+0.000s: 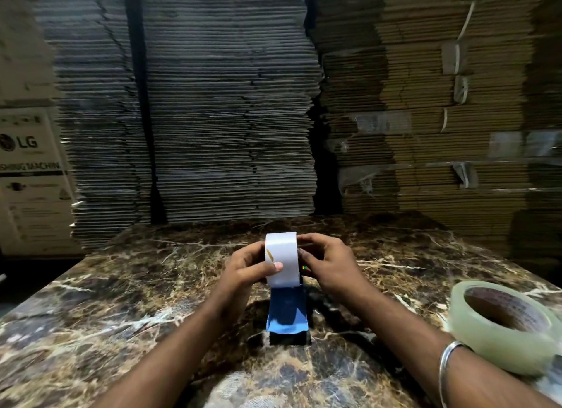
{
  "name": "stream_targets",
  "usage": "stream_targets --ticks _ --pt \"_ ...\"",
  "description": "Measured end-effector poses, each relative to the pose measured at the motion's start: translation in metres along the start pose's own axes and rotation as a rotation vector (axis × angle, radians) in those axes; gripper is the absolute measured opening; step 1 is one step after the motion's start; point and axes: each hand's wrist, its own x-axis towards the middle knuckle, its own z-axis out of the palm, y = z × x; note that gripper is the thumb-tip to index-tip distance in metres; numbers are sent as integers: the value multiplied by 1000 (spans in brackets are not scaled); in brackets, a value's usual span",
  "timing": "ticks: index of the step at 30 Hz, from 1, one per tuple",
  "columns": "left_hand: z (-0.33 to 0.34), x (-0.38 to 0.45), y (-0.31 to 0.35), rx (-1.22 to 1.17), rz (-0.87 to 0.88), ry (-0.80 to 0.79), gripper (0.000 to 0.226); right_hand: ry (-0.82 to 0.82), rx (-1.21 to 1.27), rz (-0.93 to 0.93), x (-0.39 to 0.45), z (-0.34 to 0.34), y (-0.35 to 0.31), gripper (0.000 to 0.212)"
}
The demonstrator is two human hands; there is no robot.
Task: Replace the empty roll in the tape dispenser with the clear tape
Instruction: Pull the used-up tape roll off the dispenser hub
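A blue tape dispenser (287,311) stands on the marble table (121,301), its handle end toward me. A white empty roll (281,255) sits upright at its far end. My left hand (248,269) grips the roll from the left, thumb pressed on its face. My right hand (327,263) holds the roll's right side with curled fingers. The clear tape roll (504,325) lies flat at the table's right edge, beside my right forearm, untouched.
Tall stacks of flattened cardboard (213,118) rise right behind the table. A printed appliance carton (30,179) stands at the left. A metal bangle (450,359) circles my right wrist.
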Motion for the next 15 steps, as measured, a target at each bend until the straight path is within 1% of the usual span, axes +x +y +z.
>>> stream_targets --ticks 3,5,7,10,11,13,15 --pt "4 0 1 3 -27 17 39 -20 23 -39 -1 2 0 16" --pt "5 -1 2 24 -41 17 36 -25 40 -80 -4 0 -3 32" --pt "3 -1 2 41 -60 26 37 -46 72 -120 -8 -3 -8 40" --pt "-1 -2 -3 50 -125 72 51 -153 148 -117 -8 -7 -8 63" --pt "-1 -2 -3 48 -136 81 51 -203 118 -125 -9 -7 -8 72" --pt "-1 -2 -4 50 -136 84 43 -265 -37 -154 -11 -5 -5 90" --pt "0 -2 -2 33 -148 95 43 -263 -98 -174 -11 -4 -5 94"
